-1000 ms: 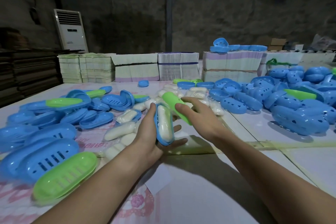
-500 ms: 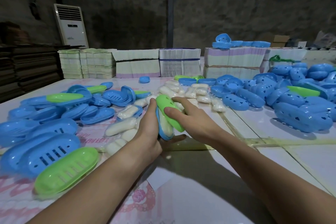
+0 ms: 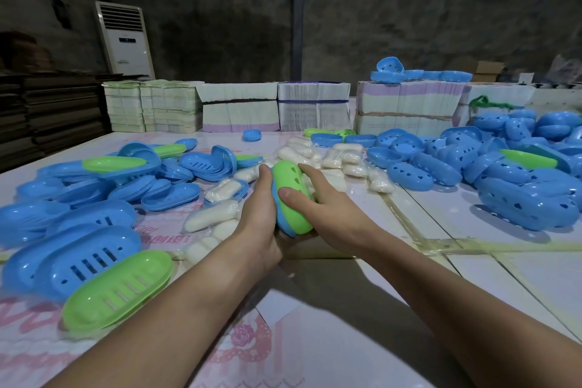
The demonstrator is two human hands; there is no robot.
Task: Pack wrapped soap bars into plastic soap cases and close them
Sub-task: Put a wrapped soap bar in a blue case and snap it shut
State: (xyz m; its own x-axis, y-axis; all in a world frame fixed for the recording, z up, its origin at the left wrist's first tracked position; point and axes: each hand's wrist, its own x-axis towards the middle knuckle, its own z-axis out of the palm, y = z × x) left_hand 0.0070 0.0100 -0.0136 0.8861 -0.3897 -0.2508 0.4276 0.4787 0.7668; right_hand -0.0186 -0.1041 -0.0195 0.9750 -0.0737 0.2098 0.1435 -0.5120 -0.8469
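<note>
Soap case point(image 3: 291, 198) lidded, between both hands.

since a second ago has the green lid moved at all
Yes. The green lid has swung down toward the left hand and now covers the blue tray, hiding the soap, pressed on by the right hand.

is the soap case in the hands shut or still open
Shut, or nearly: the green lid sits down on the blue base, no soap showing. The left hand and right hand grip it. Latching: cannot tell.
</note>
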